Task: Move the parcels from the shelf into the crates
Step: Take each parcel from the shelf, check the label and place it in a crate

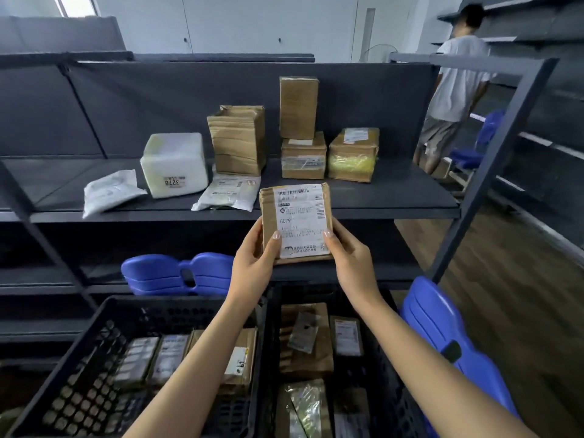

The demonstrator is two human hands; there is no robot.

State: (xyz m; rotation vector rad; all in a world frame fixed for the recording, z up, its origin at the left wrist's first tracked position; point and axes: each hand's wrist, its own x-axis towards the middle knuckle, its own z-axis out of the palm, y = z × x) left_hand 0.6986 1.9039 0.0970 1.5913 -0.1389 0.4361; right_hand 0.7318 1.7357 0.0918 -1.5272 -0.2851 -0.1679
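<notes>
I hold a small brown cardboard parcel with a white shipping label upright in front of the shelf edge. My left hand grips its left side and my right hand its right side. On the dark shelf behind it lie a white foam box, two white poly bags and several brown boxes. Below my arms stand two black crates, the left crate and the right crate, both holding several parcels.
Blue plastic crate lids lie on the lower shelf and lean at the right of the crates. A person in a white shirt stands at the far right by another shelf. A slanted shelf post stands at the right.
</notes>
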